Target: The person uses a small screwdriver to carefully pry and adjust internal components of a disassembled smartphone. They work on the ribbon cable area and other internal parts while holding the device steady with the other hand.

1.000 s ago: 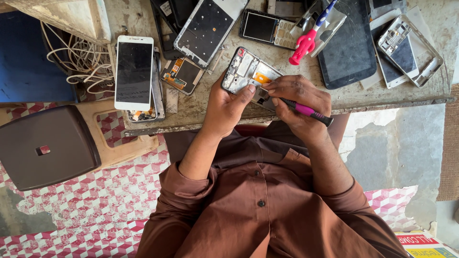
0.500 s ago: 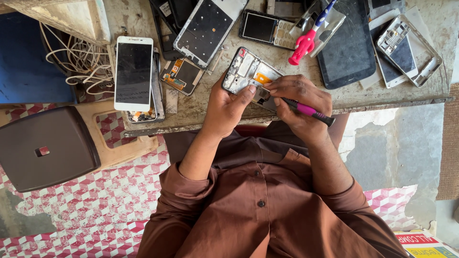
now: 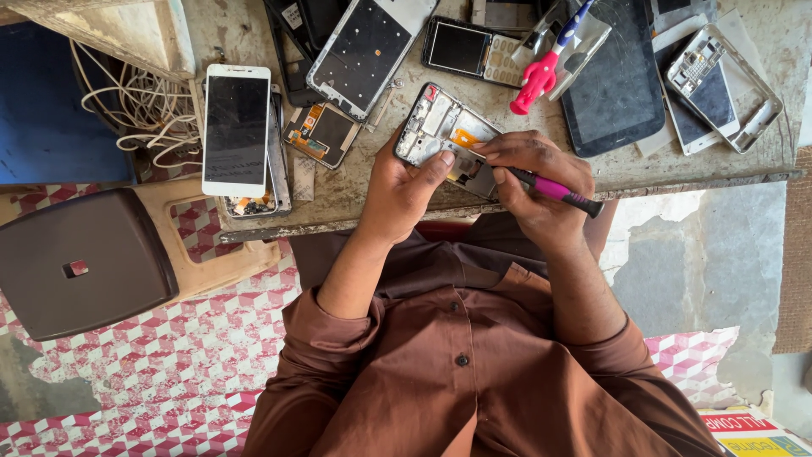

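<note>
My left hand grips an opened phone body by its lower edge, thumb pressed on its inner side, above the worn table. The phone's circuit parts and an orange strip show. My right hand is closed around a pink-handled screwdriver with a black end. Its tip, hidden under my fingers, points into the phone's lower right corner. Both forearms come out of brown shirt sleeves.
On the table lie a white phone on a stack, a bare phone frame, a small circuit part, a keypad phone, a pink and blue tool, a dark tablet and another frame. A brown stool and coiled cable are at left.
Nothing has visibly moved; both hands stay on the opened phone with only a slight shift of the view.
</note>
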